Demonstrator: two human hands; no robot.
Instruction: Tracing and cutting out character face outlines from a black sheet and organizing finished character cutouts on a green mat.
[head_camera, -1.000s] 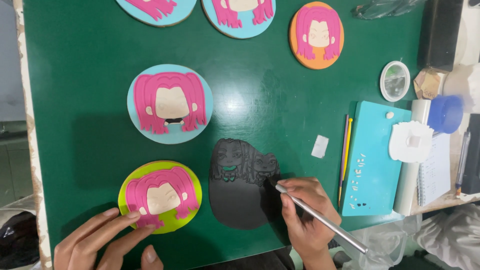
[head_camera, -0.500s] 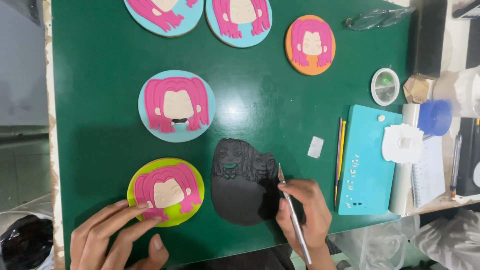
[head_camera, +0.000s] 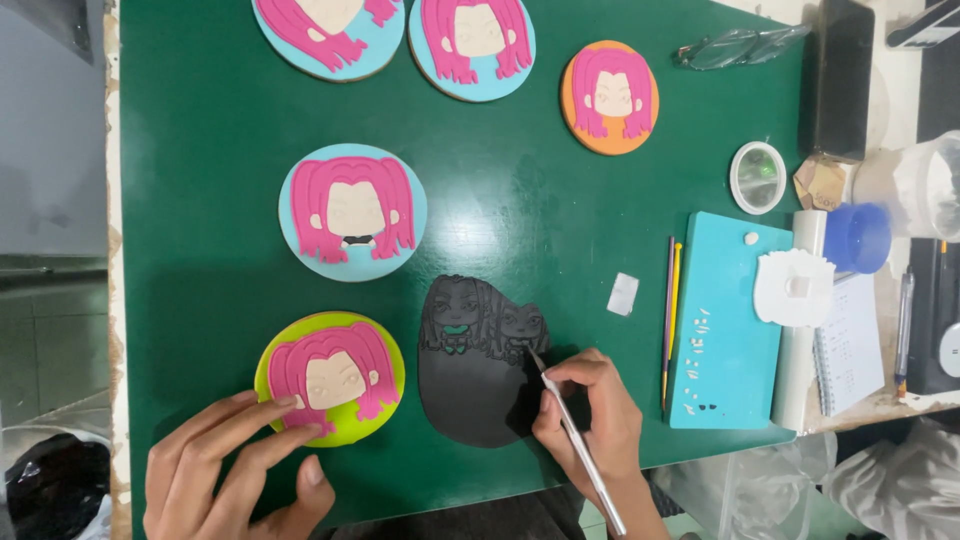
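A black clay piece (head_camera: 478, 370) with two small figures modelled at its top lies on the green mat (head_camera: 520, 200). My right hand (head_camera: 588, 415) grips a thin metal modelling tool (head_camera: 580, 445), whose tip touches the right figure on the black piece. My left hand (head_camera: 228, 470) lies flat with its fingers spread, fingertips on the lower edge of a lime-green disc (head_camera: 330, 375) that bears a pink-haired face.
Several more round discs with pink-haired faces lie further up the mat, two of them blue (head_camera: 352, 212) (head_camera: 472, 42) and one orange (head_camera: 610, 96). A teal board (head_camera: 725, 320), two thin tools (head_camera: 671, 300), a white roller (head_camera: 800, 330), a blue cup (head_camera: 856, 237) and glasses (head_camera: 735, 45) sit at right.
The view shifted, so everything sits lower and further right. My right hand turned the tool from lying flat towards the right to standing steeper, tip on the black piece. My left hand stayed by the green disc.
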